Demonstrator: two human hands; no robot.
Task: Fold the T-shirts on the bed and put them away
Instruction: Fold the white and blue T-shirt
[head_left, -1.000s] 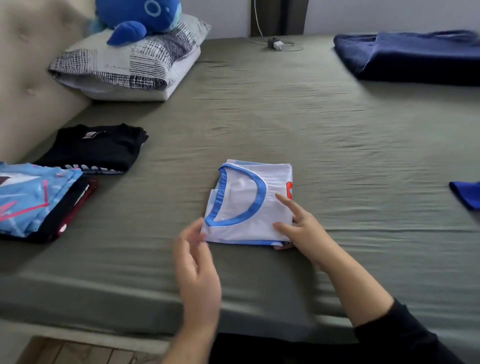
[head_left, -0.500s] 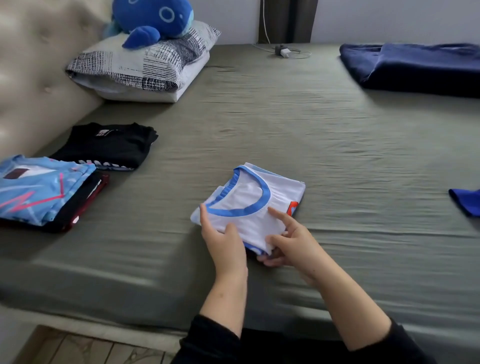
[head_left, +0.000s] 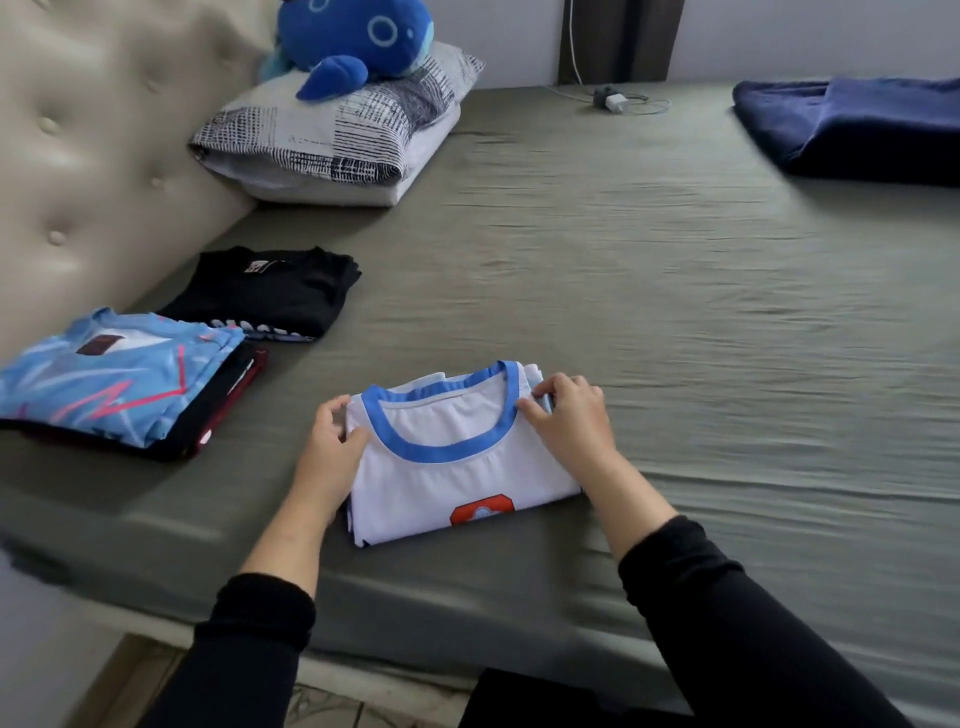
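A folded white T-shirt (head_left: 457, 478) with a blue collar and an orange badge lies near the front edge of the bed (head_left: 649, 322), collar facing away from me. My left hand (head_left: 330, 447) grips its left edge, thumb on top. My right hand (head_left: 569, 418) pinches its far right corner by the collar. To the left, a light blue patterned T-shirt (head_left: 111, 376) tops a pile of folded dark shirts. Beyond that pile rests a folded black T-shirt (head_left: 270, 291).
A tufted beige headboard (head_left: 88, 156) runs along the left. A patterned pillow (head_left: 337, 130) carries a blue plush toy (head_left: 358, 41). A dark blue blanket (head_left: 862, 124) lies at the far right. A charger and cable (head_left: 615, 101) sit at the far edge.
The white T-shirt has been turned so its collar faces away from me and the badge shows. Both hands moved from its near side to its left and right edges.
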